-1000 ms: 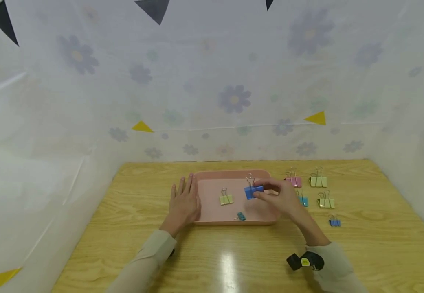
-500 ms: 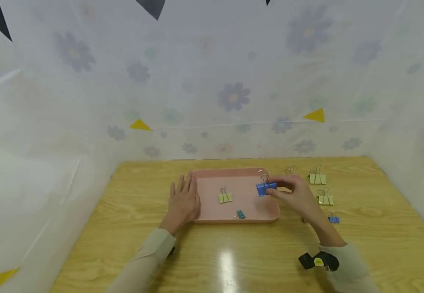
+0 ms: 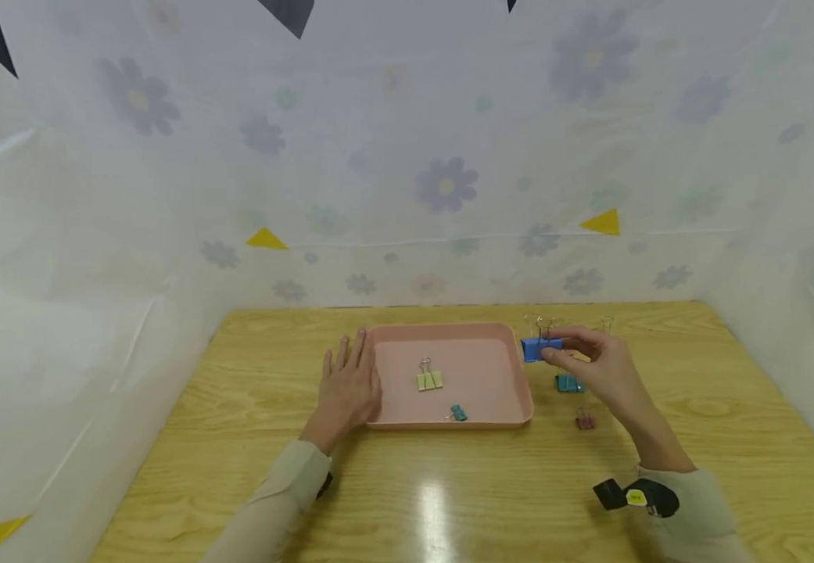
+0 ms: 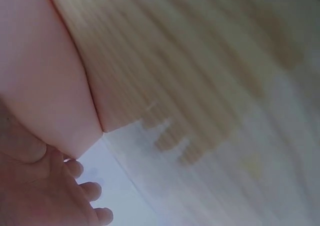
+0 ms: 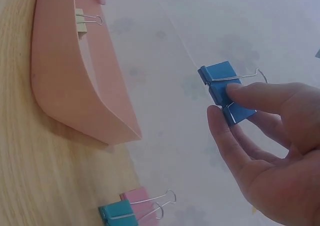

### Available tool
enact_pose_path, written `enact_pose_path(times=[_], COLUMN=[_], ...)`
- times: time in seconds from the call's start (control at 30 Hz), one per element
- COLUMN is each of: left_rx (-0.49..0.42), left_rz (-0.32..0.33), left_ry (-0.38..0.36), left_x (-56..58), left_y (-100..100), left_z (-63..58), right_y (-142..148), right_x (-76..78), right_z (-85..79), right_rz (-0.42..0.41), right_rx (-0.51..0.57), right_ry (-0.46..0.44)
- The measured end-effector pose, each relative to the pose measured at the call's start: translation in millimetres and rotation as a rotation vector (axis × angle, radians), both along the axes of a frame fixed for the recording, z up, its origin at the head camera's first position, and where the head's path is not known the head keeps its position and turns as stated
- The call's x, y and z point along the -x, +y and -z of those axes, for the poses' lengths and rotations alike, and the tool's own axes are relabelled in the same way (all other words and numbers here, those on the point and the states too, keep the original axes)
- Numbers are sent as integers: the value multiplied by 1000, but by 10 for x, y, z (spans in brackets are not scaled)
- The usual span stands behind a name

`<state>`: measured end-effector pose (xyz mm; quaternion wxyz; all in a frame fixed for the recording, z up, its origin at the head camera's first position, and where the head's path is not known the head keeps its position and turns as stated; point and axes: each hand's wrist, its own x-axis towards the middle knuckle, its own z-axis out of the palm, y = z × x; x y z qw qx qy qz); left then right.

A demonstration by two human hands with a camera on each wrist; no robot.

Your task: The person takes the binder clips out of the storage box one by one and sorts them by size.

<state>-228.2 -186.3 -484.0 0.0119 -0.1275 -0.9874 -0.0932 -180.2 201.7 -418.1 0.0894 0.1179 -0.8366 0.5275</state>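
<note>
A large blue binder clip (image 3: 533, 349) is pinched between thumb and fingers of my right hand (image 3: 607, 375). It is held up just beyond the right rim of the pink tray (image 3: 484, 375); the right wrist view shows its wire handles sticking out past the thumb. My left hand (image 3: 346, 391) lies along the tray's left side with fingers straight, touching the edge. Inside the tray are a yellow binder clip (image 3: 429, 381) and a small teal binder clip (image 3: 459, 413).
Right of the tray, a teal binder clip (image 3: 570, 384) and a small dark-pink one (image 3: 586, 422) sit on the wooden table (image 3: 350, 500). A pink binder clip (image 5: 142, 198) shows behind the teal one in the right wrist view. My right hand hides others.
My right hand has carried the blue binder clip rightward, from above the tray to past its right rim. The left hand has stayed at the tray's left side.
</note>
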Motion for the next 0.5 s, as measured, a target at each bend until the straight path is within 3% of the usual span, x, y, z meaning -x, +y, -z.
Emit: enact_pose_path(times=[0.17,0.5], left_rx=[-3,31], left_rz=[29,28], left_ry=[-19,-7], left_x=[46,62], left_y=[46,71], left_z=[12,-36], right_y=[186,473], right_x=[-40,-78], right_z=[-75,-138], right_rz=[66,156], right_rx=[-17,-79], right_ry=[2,-3])
